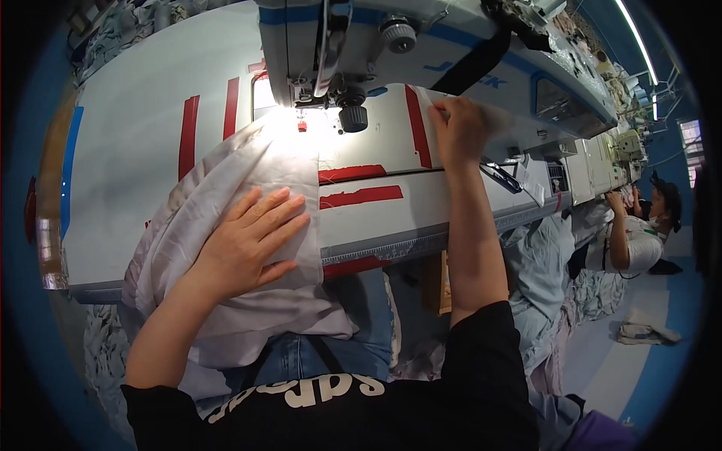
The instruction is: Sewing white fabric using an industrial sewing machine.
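Observation:
My left hand (pixel 254 239) lies flat with fingers spread on a pale, silky cloth (pixel 289 177). The cloth runs from my lap over the table edge up to the lit needle area of a white sewing machine (pixel 451 56). Glare washes out the cloth's far end, so I cannot tell whether it lies under the presser foot. Over to the right, my right hand (pixel 460 134) is raised beside the machine's body, its fingers curled together near a red tape strip (pixel 418 126). Whatever those fingers may pinch is hidden or too small to name.
A ruler strip (pixel 391 250) follows the table's front edge. Dark-handled snips (pixel 500 177) lie right of my right forearm. Pale blue cloth (pixel 541 259) hangs at the right, where another person (pixel 635 237) sits. More red tape (pixel 189 135) marks the tabletop's left part.

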{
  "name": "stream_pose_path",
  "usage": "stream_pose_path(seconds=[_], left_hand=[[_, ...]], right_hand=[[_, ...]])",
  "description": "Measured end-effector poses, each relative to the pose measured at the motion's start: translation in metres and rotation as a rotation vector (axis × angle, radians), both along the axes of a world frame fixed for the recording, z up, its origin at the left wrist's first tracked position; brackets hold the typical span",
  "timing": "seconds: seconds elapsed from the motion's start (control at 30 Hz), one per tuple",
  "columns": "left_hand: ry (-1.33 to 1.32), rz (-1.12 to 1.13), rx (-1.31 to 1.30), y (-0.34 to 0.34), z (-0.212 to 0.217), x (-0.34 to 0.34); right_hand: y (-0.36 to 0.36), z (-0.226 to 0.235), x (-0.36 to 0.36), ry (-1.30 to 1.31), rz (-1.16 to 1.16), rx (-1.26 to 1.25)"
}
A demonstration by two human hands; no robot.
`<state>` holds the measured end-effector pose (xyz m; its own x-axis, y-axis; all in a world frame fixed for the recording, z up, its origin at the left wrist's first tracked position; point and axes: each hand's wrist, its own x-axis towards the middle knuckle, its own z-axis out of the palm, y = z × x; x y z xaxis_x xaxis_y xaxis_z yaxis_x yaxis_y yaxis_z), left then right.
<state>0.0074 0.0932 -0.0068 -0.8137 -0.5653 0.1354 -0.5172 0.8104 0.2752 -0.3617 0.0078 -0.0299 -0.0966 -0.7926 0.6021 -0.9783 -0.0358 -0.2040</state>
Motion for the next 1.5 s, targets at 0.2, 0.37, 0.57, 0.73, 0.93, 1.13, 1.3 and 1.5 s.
stream_pose_path(seconds=[0.2, 0.37, 0.57, 0.73, 0.93, 1.13, 1.3, 1.5], left_hand=[[0.121, -0.015, 0.037, -0.006, 0.014, -0.003], [0.438, -0.051, -0.100, 0.007, 0.044, -0.051], [0.518, 0.202, 0.201, -0.014, 0.034, -0.060], [0.508, 0.310, 0.469, -0.043, 0.047, -0.025], [0.456, 0.433, 0.947, -0.030, 0.065, -0.026], [0.634, 0.187, 0.302, -0.036, 0.030, -0.043], [0.542, 0.226, 0.154, -0.052, 0.028, -0.035], [0.385, 0.190, -0.133, -0.086, 0.003, -0.023]], right_hand=[[0.010, 0.021, 0.000, 0.023, 0.158, -0.410], [0.071, 0.055, 0.076, -0.008, 0.542, -0.162], [0.095, 0.035, 0.096, -0.371, 0.691, 0.211], [0.027, 0.019, 0.056, -0.036, 0.869, 0.391], [-0.006, 0.043, 0.028, 0.197, 0.248, 0.257], [0.065, 0.026, 0.107, -0.440, 1.007, 0.461], [0.042, 0.030, 0.108, -0.582, 0.840, 0.604], [-0.001, -0.010, 0.076, -0.444, 0.432, 0.592]])
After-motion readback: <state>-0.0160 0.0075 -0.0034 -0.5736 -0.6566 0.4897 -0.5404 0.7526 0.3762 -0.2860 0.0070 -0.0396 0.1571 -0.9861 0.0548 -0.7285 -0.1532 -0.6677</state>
